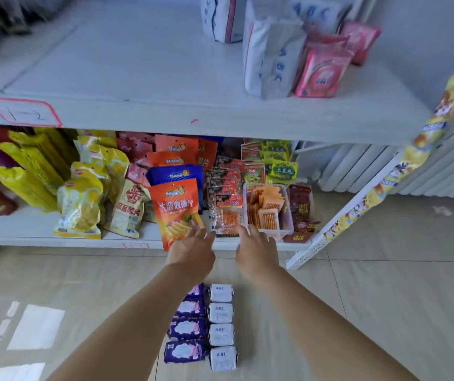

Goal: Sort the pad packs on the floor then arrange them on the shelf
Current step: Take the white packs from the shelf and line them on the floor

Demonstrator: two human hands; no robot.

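Note:
On the floor tiles lie two sorted columns of pad packs: several purple packs point(186, 328) on the left and several white ABC packs point(221, 334) on the right. My left hand point(192, 250) and right hand point(256, 253) both reach forward above them, empty, fingers relaxed, near the lower shelf's front edge. On the upper shelf point(143, 78) stand white ABC packs point(271, 56) and pink packs point(323, 71) at the right.
The lower shelf point(36, 232) is crowded with snack bags, an orange chip bag point(175, 210) overhanging its edge and a clear tub point(268, 210) of orange sachets. A white radiator point(357, 171) stands at right behind the shelf's yellow-trimmed post point(371, 193).

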